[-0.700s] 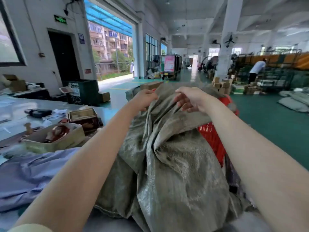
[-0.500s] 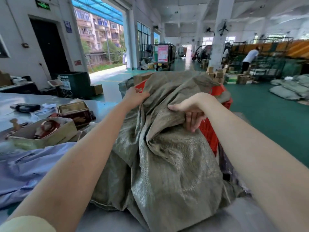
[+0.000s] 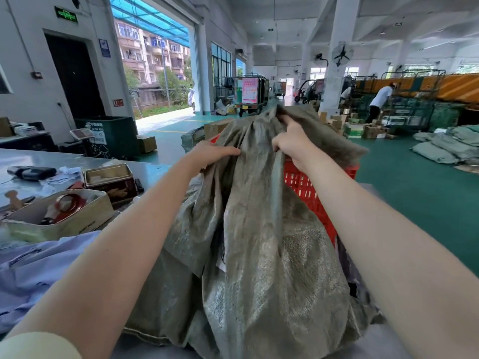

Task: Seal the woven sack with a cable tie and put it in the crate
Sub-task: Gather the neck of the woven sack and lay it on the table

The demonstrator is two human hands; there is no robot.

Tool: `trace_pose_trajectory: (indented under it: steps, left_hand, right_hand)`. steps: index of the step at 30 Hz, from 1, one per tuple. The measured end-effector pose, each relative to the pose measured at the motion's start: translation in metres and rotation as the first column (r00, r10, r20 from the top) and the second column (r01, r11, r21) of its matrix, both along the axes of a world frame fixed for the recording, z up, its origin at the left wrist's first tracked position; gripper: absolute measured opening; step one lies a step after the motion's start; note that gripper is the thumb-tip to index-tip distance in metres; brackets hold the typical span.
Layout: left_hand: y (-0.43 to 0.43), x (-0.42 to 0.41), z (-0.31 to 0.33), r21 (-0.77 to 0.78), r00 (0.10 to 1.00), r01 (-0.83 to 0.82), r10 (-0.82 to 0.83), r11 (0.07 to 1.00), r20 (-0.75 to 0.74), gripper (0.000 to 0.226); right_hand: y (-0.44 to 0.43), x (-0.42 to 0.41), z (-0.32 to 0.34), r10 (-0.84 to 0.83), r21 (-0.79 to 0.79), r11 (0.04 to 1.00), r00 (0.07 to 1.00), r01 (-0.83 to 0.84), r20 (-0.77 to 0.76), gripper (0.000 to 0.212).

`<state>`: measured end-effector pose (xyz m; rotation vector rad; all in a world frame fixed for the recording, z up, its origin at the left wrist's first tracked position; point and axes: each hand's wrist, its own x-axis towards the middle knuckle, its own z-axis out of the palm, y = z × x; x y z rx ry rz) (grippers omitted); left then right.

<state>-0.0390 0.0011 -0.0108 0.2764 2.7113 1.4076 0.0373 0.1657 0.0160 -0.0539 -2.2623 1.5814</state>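
Note:
A big grey-green woven sack (image 3: 261, 255) lies bunched on the table in front of me, its loose top draped over a red plastic crate (image 3: 305, 187) behind it. My left hand (image 3: 212, 154) grips a fold of the sack's fabric on the left. A little higher, my right hand (image 3: 293, 141) pinches the gathered top of the sack, fingers closed in the cloth. No cable tie shows in the view.
A cardboard box holding a red tape roll (image 3: 67, 206) and a metal tin (image 3: 111, 180) sit on the table (image 3: 77, 159) at left, with blue cloth (image 3: 33, 270) nearer me. Beyond lies a green warehouse floor with sacks (image 3: 445, 146), boxes and a person (image 3: 381, 99) far right.
My right hand has risen from the sack's side fold to its top and gathered the fabric. My left hand holds the left fold, a little lower. The sack's top stands more bunched.

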Motion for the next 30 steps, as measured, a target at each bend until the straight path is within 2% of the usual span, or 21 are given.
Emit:
trace_pose_trajectory:
  steps: [1, 3, 5, 6, 7, 9, 11, 12, 13, 14, 15, 16, 17, 18, 19, 20, 22, 24, 25, 27, 30]
  left_hand:
    - [-0.002, 0.005, 0.008, 0.033, 1.000, 0.022, -0.022, 0.999, -0.022, 0.080]
    - [-0.004, 0.019, 0.023, 0.149, 0.985, 0.172, -0.174, 0.974, -0.002, 0.081]
    - [-0.005, 0.029, 0.036, 0.348, 0.928, 0.349, -0.373, 0.870, 0.003, 0.069]
    - [-0.002, 0.031, 0.039, 0.400, 0.904, 0.396, -0.428, 0.827, -0.009, 0.062]
    - [0.002, 0.034, 0.043, 0.376, 0.893, 0.424, -0.449, 0.824, -0.022, 0.064]
    - [0.012, 0.041, 0.049, 0.156, 0.903, 0.429, -0.415, 0.890, -0.113, 0.068]
    - [0.020, 0.040, 0.049, -0.049, 0.899, 0.312, -0.312, 0.949, -0.307, 0.056]
    - [0.021, 0.038, 0.050, -0.035, 0.901, 0.216, -0.213, 0.976, -0.378, 0.053]
    - [0.019, 0.035, 0.049, 0.044, 0.922, 0.139, -0.113, 0.989, -0.372, 0.052]
    - [0.018, 0.030, 0.047, 0.141, 0.937, 0.077, -0.023, 0.987, -0.350, 0.052]
    - [0.017, 0.026, 0.046, 0.215, 0.951, 0.036, 0.033, 0.976, -0.308, 0.051]
    - [0.017, 0.024, 0.045, 0.262, 0.964, 0.019, 0.052, 0.965, -0.262, 0.048]
    - [0.017, 0.025, 0.046, 0.307, 0.974, 0.020, 0.051, 0.952, -0.221, 0.039]
    - [0.017, 0.026, 0.048, 0.347, 0.981, 0.027, 0.042, 0.937, -0.191, 0.026]
    - [0.018, 0.030, 0.052, 0.379, 0.988, 0.042, 0.019, 0.924, -0.156, 0.018]
    - [0.018, 0.033, 0.056, 0.394, 0.991, 0.078, -0.028, 0.916, -0.130, 0.014]
    - [0.017, 0.035, 0.063, 0.381, 0.973, 0.225, -0.183, 0.897, -0.144, 0.010]
    - [0.013, 0.041, 0.069, 0.340, 0.929, 0.368, -0.325, 0.865, -0.178, 0.014]
    - [0.009, 0.043, 0.071, 0.332, 0.918, 0.396, -0.357, 0.856, -0.174, 0.018]
    - [-0.003, 0.043, 0.077, 0.316, 0.932, 0.360, -0.321, 0.878, -0.168, 0.024]
    - [-0.022, 0.023, 0.076, 0.271, 0.977, 0.106, -0.050, 0.957, -0.206, 0.046]
  right_hand:
    - [-0.001, -0.001, 0.009, 0.007, -0.047, 0.999, 0.999, -0.009, -0.040, 0.068]
    - [-0.005, -0.001, 0.024, 0.014, -0.104, 0.994, 0.994, -0.026, -0.109, 0.068]
    - [-0.012, -0.002, 0.037, 0.072, -0.151, 0.984, 0.988, -0.092, -0.135, 0.066]
    - [-0.016, -0.003, 0.041, 0.133, -0.178, 0.972, 0.983, -0.154, -0.124, 0.060]
    - [-0.022, -0.003, 0.046, 0.201, -0.205, 0.954, 0.974, -0.219, -0.104, 0.050]
    - [-0.032, -0.003, 0.052, 0.320, -0.280, 0.903, 0.945, -0.325, -0.065, 0.029]
    - [-0.038, -0.005, 0.054, 0.347, -0.313, 0.878, 0.932, -0.361, -0.101, 0.014]
    - [-0.036, -0.007, 0.054, 0.294, -0.299, 0.901, 0.949, -0.315, -0.114, 0.013]
    - [-0.034, -0.008, 0.052, 0.228, -0.286, 0.926, 0.968, -0.248, -0.102, 0.016]
    - [-0.030, -0.011, 0.050, 0.138, -0.271, 0.950, 0.988, -0.152, -0.070, 0.029]
    - [-0.026, -0.011, 0.048, 0.067, -0.222, 0.972, 0.997, -0.071, -0.028, 0.051]
    - [-0.019, -0.013, 0.045, 0.030, -0.122, 0.992, 0.999, -0.025, 0.036, 0.071]
    - [-0.013, -0.010, 0.042, 0.051, 0.028, 0.998, 0.988, -0.055, 0.144, 0.079]
    - [-0.011, -0.005, 0.038, 0.107, 0.159, 0.975, 0.953, -0.156, 0.282, 0.077]
    - [-0.013, 0.002, 0.032, 0.178, 0.193, 0.942, 0.898, -0.273, 0.402, 0.065]
    - [-0.014, 0.003, 0.026, 0.245, 0.150, 0.927, 0.857, -0.345, 0.454, 0.069]
    - [-0.018, -0.002, 0.016, 0.364, -0.048, 0.929, 0.880, -0.368, 0.305, 0.074]
    - [-0.028, -0.014, 0.012, 0.310, -0.185, 0.939, 0.946, -0.289, 0.097, 0.070]
    - [-0.033, -0.016, 0.013, 0.269, -0.212, 0.944, 0.962, -0.253, 0.049, 0.055]
    - [-0.037, -0.019, 0.016, 0.166, -0.259, 0.953, 0.986, -0.154, 0.024, 0.020]
    - [-0.030, -0.023, 0.022, 0.093, -0.397, 0.915, 0.995, -0.071, 0.038, 0.009]
